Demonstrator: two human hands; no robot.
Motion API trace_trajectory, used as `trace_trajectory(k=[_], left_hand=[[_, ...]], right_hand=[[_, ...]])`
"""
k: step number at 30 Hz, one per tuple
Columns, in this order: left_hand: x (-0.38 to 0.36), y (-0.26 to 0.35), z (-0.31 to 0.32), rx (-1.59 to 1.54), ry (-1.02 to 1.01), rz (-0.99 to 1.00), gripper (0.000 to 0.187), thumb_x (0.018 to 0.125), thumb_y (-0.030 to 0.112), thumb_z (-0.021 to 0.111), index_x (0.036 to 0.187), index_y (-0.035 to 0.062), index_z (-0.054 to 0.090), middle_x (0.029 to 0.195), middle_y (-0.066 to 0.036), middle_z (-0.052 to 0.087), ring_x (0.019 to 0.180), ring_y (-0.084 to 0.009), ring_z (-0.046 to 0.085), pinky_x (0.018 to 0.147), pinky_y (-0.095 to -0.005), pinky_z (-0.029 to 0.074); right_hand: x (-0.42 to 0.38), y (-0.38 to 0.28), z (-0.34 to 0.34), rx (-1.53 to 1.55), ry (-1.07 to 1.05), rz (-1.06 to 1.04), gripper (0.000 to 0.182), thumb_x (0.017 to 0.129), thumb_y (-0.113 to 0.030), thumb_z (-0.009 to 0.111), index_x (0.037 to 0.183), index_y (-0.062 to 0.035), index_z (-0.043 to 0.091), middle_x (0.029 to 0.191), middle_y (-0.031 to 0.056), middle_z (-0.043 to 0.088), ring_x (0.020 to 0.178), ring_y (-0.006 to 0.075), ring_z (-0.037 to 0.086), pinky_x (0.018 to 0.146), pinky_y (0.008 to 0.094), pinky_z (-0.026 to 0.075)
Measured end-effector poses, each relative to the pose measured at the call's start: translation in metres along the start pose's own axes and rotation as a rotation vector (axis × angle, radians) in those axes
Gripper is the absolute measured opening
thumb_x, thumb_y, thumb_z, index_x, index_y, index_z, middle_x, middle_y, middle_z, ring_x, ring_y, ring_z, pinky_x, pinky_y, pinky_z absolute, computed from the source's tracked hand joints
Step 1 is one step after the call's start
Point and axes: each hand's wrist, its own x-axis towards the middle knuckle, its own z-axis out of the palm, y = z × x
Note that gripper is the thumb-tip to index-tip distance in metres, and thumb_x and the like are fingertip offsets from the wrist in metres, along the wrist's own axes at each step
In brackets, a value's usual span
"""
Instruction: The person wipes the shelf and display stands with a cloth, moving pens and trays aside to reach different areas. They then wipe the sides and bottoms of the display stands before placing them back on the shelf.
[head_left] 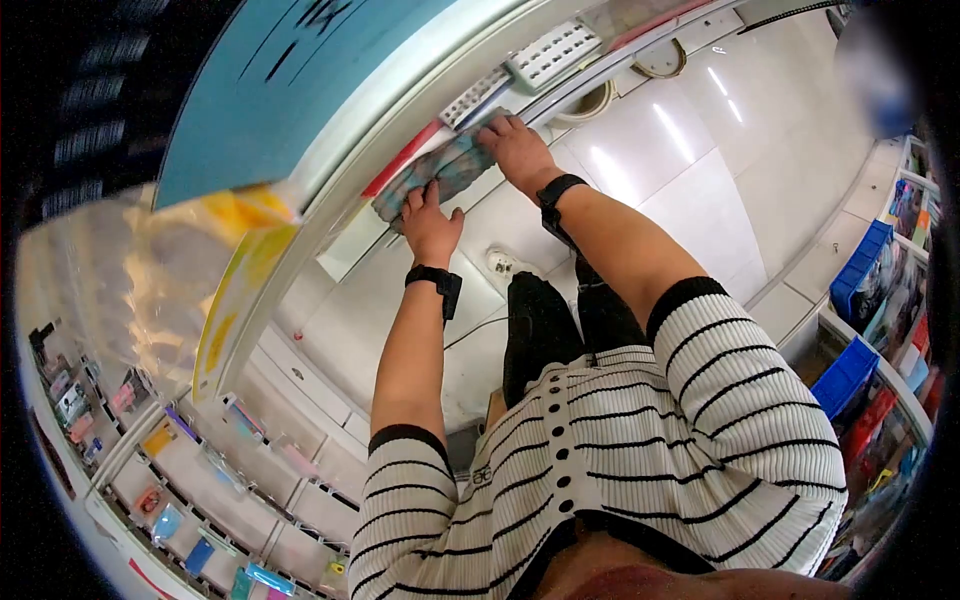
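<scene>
A crumpled grey-blue cloth point(450, 170) lies along a shelf inside the glass-fronted counter. My left hand point(432, 228) rests on its lower edge, fingers spread on the fabric and thumb standing apart. At the cloth's upper right end, my right hand point(517, 152) has its fingers curled over it, the tips partly hidden. Next to the cloth run a red strip point(402, 158) and a white holder with rows of dark holes point(475, 97). A second white holder point(553, 55) stands farther along the shelf.
The teal countertop point(290, 85) is above the shelf. A roll of tape point(588, 103) and another round item point(660, 60) sit beyond my right hand. Clear packaging with yellow print point(240, 240) hangs at left. Blue bins point(862, 270) and hanging goods line the right side.
</scene>
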Motion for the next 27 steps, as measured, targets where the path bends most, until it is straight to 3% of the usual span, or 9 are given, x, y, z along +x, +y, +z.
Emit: trace_trajectory(k=[5,7,9,11,15,20,22,24,27], left_hand=[[0.017,0.049,0.001,0.008,-0.022,-0.03,0.067,0.076,0.032,0.075,0.136,0.0124,0.056,0.134,-0.014,0.048,0.121,-0.0375,0.047,0.102,-0.0517,0.04],[0.021,0.05,0.01,-0.002,0.032,-0.033,0.066,0.075,0.029,0.075,0.135,0.0121,0.056,0.133,-0.015,0.048,0.121,-0.0378,0.047,0.102,-0.0513,0.04],[0.015,0.053,0.01,-0.012,0.075,-0.043,0.065,0.075,0.027,0.076,0.134,0.0118,0.056,0.132,-0.016,0.049,0.121,-0.0381,0.047,0.101,-0.0509,0.04],[0.006,0.064,-0.002,-0.141,0.136,-0.073,0.066,0.071,0.02,0.08,0.13,0.004,0.056,0.126,-0.02,0.053,0.12,-0.041,0.047,0.102,-0.05,0.039],[-0.027,0.09,-0.022,-0.239,0.286,-0.041,0.059,0.07,0.012,0.079,0.123,0.0028,0.057,0.123,-0.02,0.053,0.118,-0.0396,0.048,0.101,-0.0491,0.039],[-0.068,0.1,-0.05,-0.243,0.331,0.036,0.048,0.075,0.01,0.075,0.119,0.0039,0.059,0.123,-0.017,0.054,0.118,-0.0363,0.05,0.1,-0.049,0.039],[-0.08,0.097,-0.059,-0.362,0.357,0.193,0.039,0.077,0.008,0.072,0.115,0.0049,0.061,0.122,-0.016,0.055,0.114,-0.035,0.053,0.098,-0.047,0.04],[-0.088,0.097,-0.075,-0.477,0.363,0.193,0.04,0.077,0.006,0.07,0.116,0.0053,0.06,0.118,-0.015,0.058,0.113,-0.0348,0.055,0.097,-0.045,0.043],[-0.099,0.096,-0.103,-0.695,0.155,0.232,0.059,0.076,0.005,0.069,0.131,0.0041,0.05,0.124,-0.017,0.056,0.118,-0.0368,0.053,0.1,-0.0409,0.045]], right_hand=[[0.011,0.048,-0.013,0.06,0.032,-0.036,0.027,0.084,-0.009,0.057,0.109,-0.0126,0.065,0.105,0.0111,0.058,0.11,0.0326,0.054,0.089,0.0425,0.052],[0.013,0.057,-0.02,0.14,0.017,-0.107,0.031,0.079,0.0,0.057,0.107,-0.0119,0.065,0.107,0.0117,0.058,0.105,0.0355,0.054,0.092,0.043,0.049],[0.004,0.056,-0.029,0.22,0.031,-0.112,0.029,0.079,-0.001,0.057,0.106,-0.0101,0.065,0.103,0.0127,0.058,0.102,0.036,0.054,0.089,0.0431,0.049],[-0.013,0.049,-0.047,0.366,0.06,-0.123,0.029,0.078,-0.002,0.06,0.105,-0.0084,0.065,0.098,0.0151,0.057,0.097,0.0377,0.054,0.087,0.0431,0.049],[-0.054,0.037,-0.11,0.517,0.024,-0.134,0.028,0.077,-0.006,0.066,0.105,-0.009,0.065,0.096,0.0158,0.057,0.097,0.0372,0.054,0.086,0.044,0.048],[-0.079,0.035,-0.192,0.795,-0.146,-0.289,0.026,0.074,0.0,0.064,0.1,-0.0057,0.066,0.097,0.0133,0.058,0.093,0.0319,0.055,0.085,0.038,0.047],[-0.084,0.028,-0.227,0.827,-0.183,-0.27,0.027,0.073,0.002,0.062,0.098,-0.0043,0.067,0.097,0.0116,0.058,0.095,0.0292,0.056,0.087,0.036,0.046],[-0.089,0.02,-0.245,0.827,-0.146,-0.256,0.029,0.072,0.005,0.061,0.099,-0.0048,0.069,0.094,0.0098,0.058,0.095,0.0255,0.057,0.087,0.0322,0.045],[-0.098,-0.004,-0.273,0.848,-0.14,-0.199,0.029,0.072,0.005,0.059,0.098,-0.0036,0.069,0.095,0.0086,0.059,0.095,0.0237,0.058,0.087,0.0322,0.045]])
